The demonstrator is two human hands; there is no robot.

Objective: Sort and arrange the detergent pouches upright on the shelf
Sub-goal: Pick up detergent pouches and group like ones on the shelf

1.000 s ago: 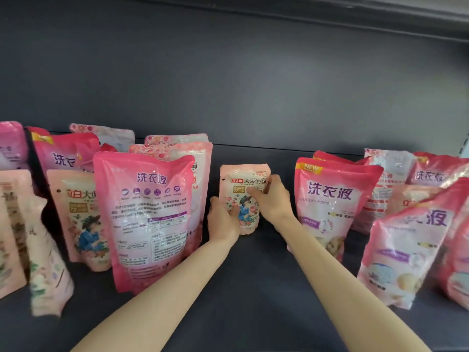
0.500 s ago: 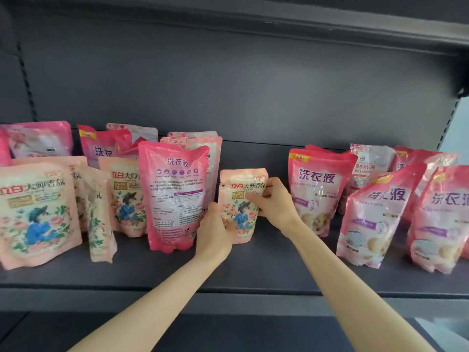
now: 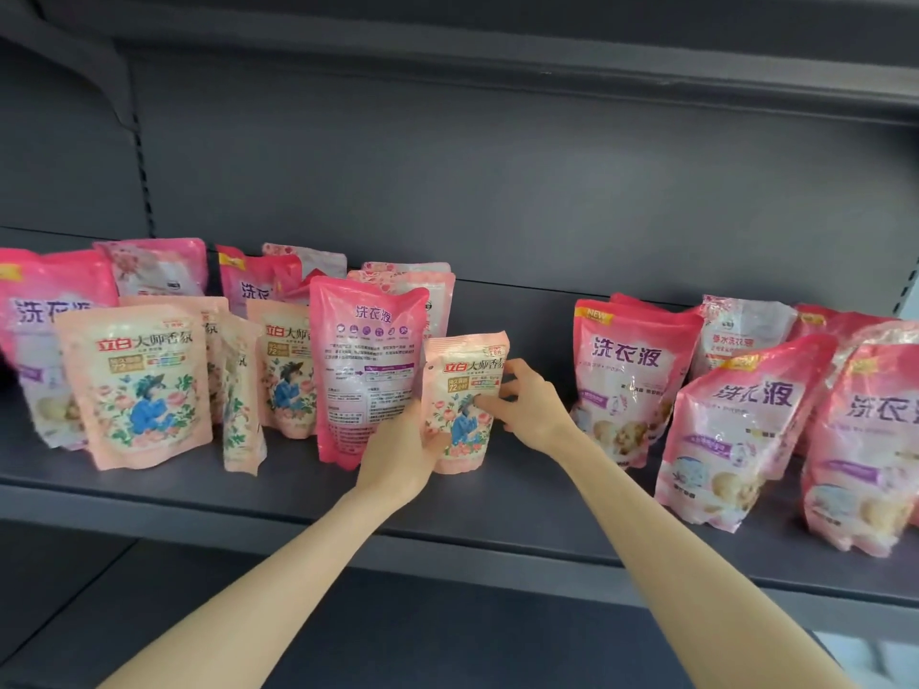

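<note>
Nudged leftward, the small floral pouch (image 3: 462, 390) now stands upright on the shelf (image 3: 497, 514), touching the tall pink pouch (image 3: 365, 360) at its 9 o'clock. Left hand (image 3: 398, 460) and right hand (image 3: 529, 410) both grip it, settling it. Next probably calls for a gentle release.

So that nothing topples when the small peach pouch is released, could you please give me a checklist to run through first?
1. Grip on the small peach pouch: the left hand holds its lower left edge and the right hand pinches its right side: ok.
2. Its base flat on the shelf: partly hidden by the left hand: cannot tell.
3. Its printed front faces outward: ok.
4. Bare shelf to its right, before the NEW-labelled pouch: ok.
5. The tall pink pouch on its left shows its back panel: not ok.
6. The narrow peach pouch stands edge-on: not ok.
</note>
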